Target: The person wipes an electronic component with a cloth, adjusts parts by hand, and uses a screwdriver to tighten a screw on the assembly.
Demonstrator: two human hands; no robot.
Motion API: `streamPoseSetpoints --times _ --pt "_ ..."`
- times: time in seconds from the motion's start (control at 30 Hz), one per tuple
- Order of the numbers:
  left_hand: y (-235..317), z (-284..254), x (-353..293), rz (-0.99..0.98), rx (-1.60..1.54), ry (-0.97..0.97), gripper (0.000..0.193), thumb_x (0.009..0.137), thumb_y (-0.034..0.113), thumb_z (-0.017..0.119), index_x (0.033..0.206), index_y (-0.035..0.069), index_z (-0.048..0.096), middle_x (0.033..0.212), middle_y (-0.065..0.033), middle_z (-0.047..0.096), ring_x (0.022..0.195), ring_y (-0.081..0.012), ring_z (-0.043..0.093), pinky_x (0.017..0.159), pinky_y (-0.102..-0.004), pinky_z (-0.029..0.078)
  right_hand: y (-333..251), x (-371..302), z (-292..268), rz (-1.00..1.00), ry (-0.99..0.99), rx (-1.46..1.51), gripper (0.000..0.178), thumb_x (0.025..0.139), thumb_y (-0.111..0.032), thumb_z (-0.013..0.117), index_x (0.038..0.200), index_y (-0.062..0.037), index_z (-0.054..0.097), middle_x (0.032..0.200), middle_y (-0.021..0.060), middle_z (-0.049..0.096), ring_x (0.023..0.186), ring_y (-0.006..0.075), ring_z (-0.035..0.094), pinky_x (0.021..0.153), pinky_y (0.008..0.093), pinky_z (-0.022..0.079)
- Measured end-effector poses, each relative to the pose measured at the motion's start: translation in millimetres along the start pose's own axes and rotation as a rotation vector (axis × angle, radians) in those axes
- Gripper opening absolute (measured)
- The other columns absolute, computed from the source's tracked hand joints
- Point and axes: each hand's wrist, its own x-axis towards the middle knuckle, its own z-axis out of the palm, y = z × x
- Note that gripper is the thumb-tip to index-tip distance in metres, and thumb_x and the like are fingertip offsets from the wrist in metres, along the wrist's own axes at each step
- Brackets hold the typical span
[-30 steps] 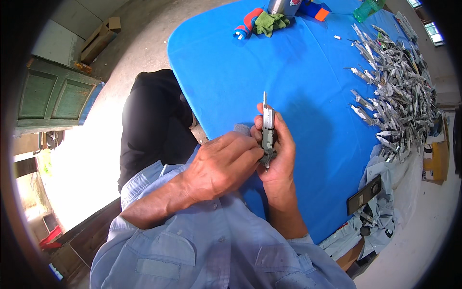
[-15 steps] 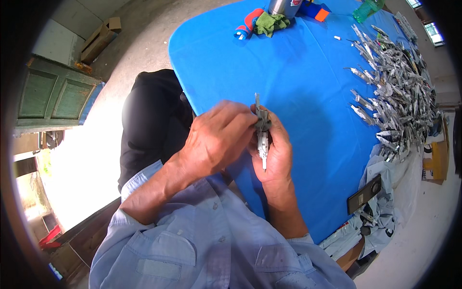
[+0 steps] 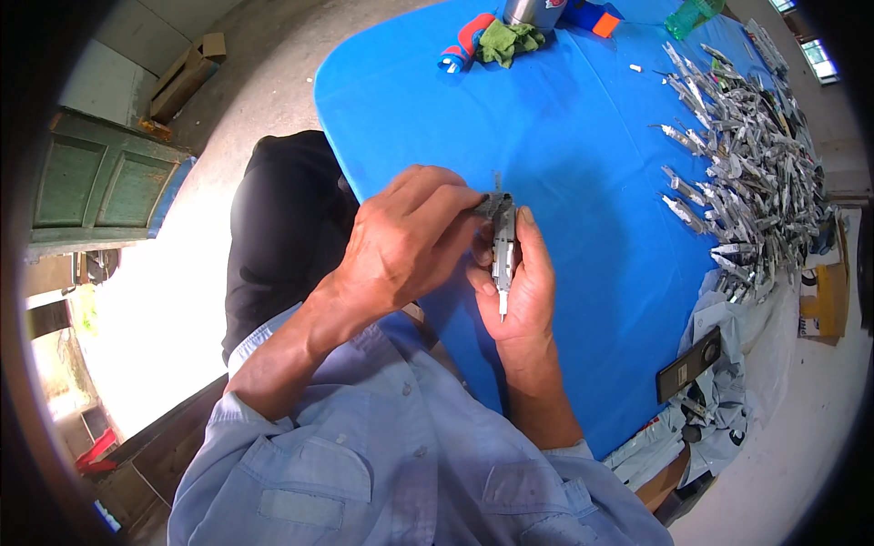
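Observation:
My right hand is wrapped round a slim grey-and-white device core, with a thin metal pin at its lower end pointing toward me. Its thumb presses along the core's right side. From the left, my left hand reaches across with its fingertips pinched on a dark grey piece at the upper end of the core. Whether that piece is part of the core or a separate strip, I cannot tell. Both hands are held above the near edge of the blue-covered table.
A large heap of similar grey cores covers the table's right side. By it are a dark flat rectangular device and grey plastic bags. Toward the back are a green cloth, a red-and-blue item, a metal cup and a green bottle.
The core has turned in my right hand, so a broader grey side faces up. My left hand has risen slightly, and the dark piece has swung toward its fingertips.

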Motion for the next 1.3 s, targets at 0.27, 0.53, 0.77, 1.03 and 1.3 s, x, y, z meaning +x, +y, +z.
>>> streamPoseSetpoints --times 0.27,0.53,0.77,1.03,1.3 --pt "28 -11 -28 0.030 -0.071 -0.089 0.036 0.074 -0.006 0.085 0.107 -0.001 0.072 0.106 -0.0144 0.071 0.089 -0.0304 0.073 0.073 -0.0384 0.061 0 1 -5 -0.022 0.033 0.030 0.043 0.110 -0.036 0.059 0.132 -0.0001 0.066 0.092 0.0017 0.062 0.077 0.0104 0.057 0.067 0.0259 0.047" --pt "35 2 -34 0.025 -0.103 -0.111 0.036 0.074 -0.005 0.084 0.107 0.000 0.070 0.107 -0.0141 0.071 0.093 -0.0318 0.074 0.074 -0.0408 0.062 0 -4 6 -0.040 0.073 -0.059 0.046 0.110 -0.037 0.058 0.131 0.0029 0.067 0.093 0.0015 0.064 0.083 0.0117 0.060 0.074 0.0275 0.048" --pt "21 3 -23 0.024 -0.057 -0.078 0.035 0.077 -0.005 0.083 0.109 0.001 0.070 0.107 -0.0135 0.072 0.092 -0.0322 0.074 0.075 -0.0414 0.062 0 -2 -2 0.028 -0.068 -0.014 0.044 0.113 -0.035 0.052 0.132 0.0028 0.065 0.095 0.0017 0.067 0.088 0.0117 0.065 0.076 0.0288 0.051" --pt "18 7 -17 0.009 -0.085 -0.090 0.036 0.080 -0.004 0.082 0.114 0.001 0.072 0.107 -0.0140 0.072 0.092 -0.0323 0.073 0.074 -0.0404 0.062 -1 0 -5 0.044 -0.085 0.010 0.046 0.116 -0.037 0.045 0.135 0.0022 0.062 0.099 0.0033 0.069 0.090 0.0127 0.066 0.075 0.0302 0.052" --pt "12 7 -15 -0.089 -0.160 -0.055 0.026 0.086 -0.005 0.078 0.110 -0.001 0.072 0.104 -0.0159 0.072 0.090 -0.0306 0.074 0.074 -0.0385 0.061 -1 0 -8 0.068 -0.077 -0.014 0.043 0.115 -0.037 0.049 0.131 -0.0006 0.064 0.096 0.0039 0.066 0.072 0.0111 0.059 0.058 0.0255 0.045"
